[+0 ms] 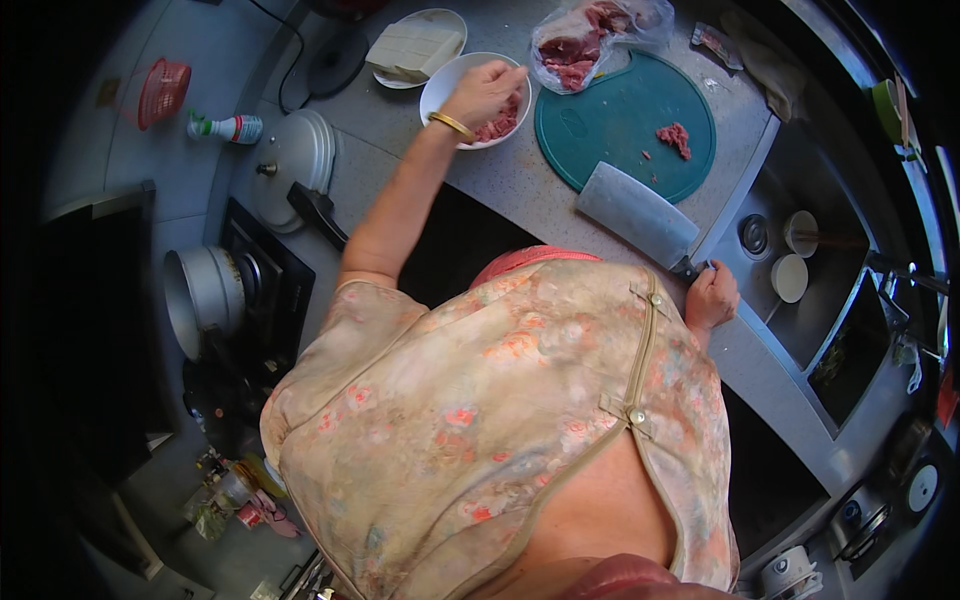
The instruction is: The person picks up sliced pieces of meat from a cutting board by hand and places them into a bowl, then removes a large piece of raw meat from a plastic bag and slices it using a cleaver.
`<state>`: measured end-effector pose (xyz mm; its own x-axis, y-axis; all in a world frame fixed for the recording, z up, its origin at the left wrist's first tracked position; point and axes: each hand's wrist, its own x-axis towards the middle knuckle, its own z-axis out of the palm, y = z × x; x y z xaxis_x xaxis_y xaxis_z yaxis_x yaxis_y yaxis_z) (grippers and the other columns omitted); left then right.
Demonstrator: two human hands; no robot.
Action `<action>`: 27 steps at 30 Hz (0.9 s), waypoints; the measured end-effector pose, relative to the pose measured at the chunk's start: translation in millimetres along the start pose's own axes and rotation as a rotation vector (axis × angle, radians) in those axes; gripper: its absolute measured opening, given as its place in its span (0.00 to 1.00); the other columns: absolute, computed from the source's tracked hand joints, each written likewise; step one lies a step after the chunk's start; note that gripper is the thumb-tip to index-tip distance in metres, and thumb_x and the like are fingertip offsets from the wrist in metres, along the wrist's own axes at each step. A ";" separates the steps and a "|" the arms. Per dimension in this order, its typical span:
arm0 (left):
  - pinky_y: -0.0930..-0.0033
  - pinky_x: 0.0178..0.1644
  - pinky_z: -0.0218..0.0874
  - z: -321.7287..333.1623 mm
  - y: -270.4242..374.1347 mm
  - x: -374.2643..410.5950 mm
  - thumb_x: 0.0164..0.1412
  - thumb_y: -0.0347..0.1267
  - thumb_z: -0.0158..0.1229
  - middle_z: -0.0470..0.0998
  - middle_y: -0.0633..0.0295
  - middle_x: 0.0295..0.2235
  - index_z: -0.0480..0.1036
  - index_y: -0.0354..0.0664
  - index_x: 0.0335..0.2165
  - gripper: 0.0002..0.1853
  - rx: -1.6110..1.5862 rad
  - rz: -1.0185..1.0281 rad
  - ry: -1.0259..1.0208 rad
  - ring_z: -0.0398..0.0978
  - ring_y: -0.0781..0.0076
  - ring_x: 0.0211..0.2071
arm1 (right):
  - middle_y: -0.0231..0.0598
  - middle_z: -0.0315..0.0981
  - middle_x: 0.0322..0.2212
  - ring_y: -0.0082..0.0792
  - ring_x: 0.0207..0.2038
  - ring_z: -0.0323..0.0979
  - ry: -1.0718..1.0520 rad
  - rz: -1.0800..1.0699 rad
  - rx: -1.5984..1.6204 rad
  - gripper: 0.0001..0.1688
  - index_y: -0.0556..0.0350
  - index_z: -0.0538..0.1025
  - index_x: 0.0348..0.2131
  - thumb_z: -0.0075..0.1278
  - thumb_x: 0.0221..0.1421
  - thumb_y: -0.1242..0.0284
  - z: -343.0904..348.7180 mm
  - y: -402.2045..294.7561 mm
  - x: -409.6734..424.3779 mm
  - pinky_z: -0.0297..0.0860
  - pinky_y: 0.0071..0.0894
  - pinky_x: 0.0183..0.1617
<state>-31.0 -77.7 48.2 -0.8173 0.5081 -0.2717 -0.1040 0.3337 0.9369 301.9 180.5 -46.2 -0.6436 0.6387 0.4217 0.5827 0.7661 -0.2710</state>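
Note:
With its fingers curled down, my left hand (484, 90), a gold bangle at its wrist, is over a white bowl (430, 101) of cut raw meat (497, 126). Whether meat is between its fingers cannot be made out. My right hand (712, 295) grips the dark handle of a cleaver (637, 214), whose broad blade reaches over the near edge of a round green cutting board (600, 142). Minced meat (675, 140) lies on the board's right side, with small scraps nearby. A clear plastic bag of raw meat (574, 49) overlaps the board's upper left edge.
Behind the bowl stands a plate of white blocks, possibly tofu (414, 49). At left are a pressure cooker lid (289, 169), a spray bottle (229, 129) and a metal pot (202, 296) by the stove. The sink (817, 180) at right holds small bowls (790, 278). A cloth (765, 67) lies behind it.

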 end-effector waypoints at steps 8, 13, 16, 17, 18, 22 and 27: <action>0.58 0.43 0.63 -58.4 -32.1 21.3 0.49 0.25 0.48 0.74 0.56 0.33 0.76 0.45 0.30 0.11 1.378 0.379 -0.033 0.71 0.52 0.38 | 0.34 0.73 0.22 0.37 0.27 0.70 -0.003 -0.011 -0.007 0.08 0.49 0.76 0.25 0.45 0.43 0.75 3.2 2.6 0.3 0.63 0.36 0.30; 0.63 0.44 0.63 -63.4 -25.0 21.0 0.47 0.21 0.47 0.75 0.58 0.35 0.76 0.42 0.33 0.14 1.197 0.434 -0.071 0.71 0.57 0.40 | 0.33 0.73 0.22 0.35 0.27 0.70 0.000 -0.018 0.018 0.08 0.49 0.76 0.25 0.45 0.43 0.75 -0.5 0.4 2.6 0.63 0.36 0.30; 0.61 0.40 0.65 -66.5 5.5 27.4 0.51 0.27 0.48 0.76 0.54 0.32 0.76 0.42 0.33 0.11 1.084 0.547 0.211 0.74 0.55 0.35 | 0.32 0.73 0.22 0.35 0.27 0.70 0.002 -0.033 0.002 0.08 0.49 0.76 0.25 0.45 0.42 0.75 1.9 3.2 1.7 0.63 0.36 0.30; 0.60 0.38 0.66 -65.8 19.2 25.9 0.52 0.29 0.49 0.76 0.54 0.30 0.76 0.43 0.32 0.10 1.049 0.671 0.287 0.74 0.55 0.33 | 0.32 0.73 0.22 0.35 0.27 0.70 -0.001 -0.028 0.007 0.08 0.49 0.76 0.25 0.45 0.42 0.75 0.4 3.9 1.8 0.63 0.36 0.30; 0.61 0.38 0.66 -59.9 26.4 26.2 0.52 0.29 0.50 0.76 0.54 0.29 0.76 0.42 0.32 0.10 0.990 0.714 0.294 0.74 0.56 0.33 | 0.32 0.73 0.22 0.35 0.27 0.70 0.000 -0.028 0.008 0.08 0.49 0.76 0.25 0.45 0.41 0.76 -0.3 3.1 2.0 0.63 0.36 0.30; 0.65 0.38 0.66 19.2 51.6 20.3 0.49 0.30 0.54 0.76 0.54 0.28 0.76 0.39 0.31 0.09 0.592 0.746 0.137 0.75 0.58 0.31 | 0.33 0.72 0.21 0.36 0.26 0.70 0.005 -0.019 0.018 0.09 0.49 0.76 0.25 0.45 0.40 0.76 -0.5 1.6 2.3 0.63 0.36 0.30; 0.70 0.42 0.64 122.5 7.9 56.2 0.48 0.26 0.56 0.77 0.57 0.33 0.74 0.38 0.35 0.12 0.546 0.600 -0.247 0.74 0.65 0.36 | 0.33 0.70 0.18 0.37 0.24 0.69 0.033 -0.036 0.007 0.07 0.49 0.76 0.23 0.46 0.39 0.76 0.2 2.1 4.5 0.62 0.37 0.28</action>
<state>-8.3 50.7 13.4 -0.4929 0.8591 0.1378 0.6477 0.2566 0.7174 300.1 185.0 -45.0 -0.6474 0.6084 0.4590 0.5560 0.7889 -0.2615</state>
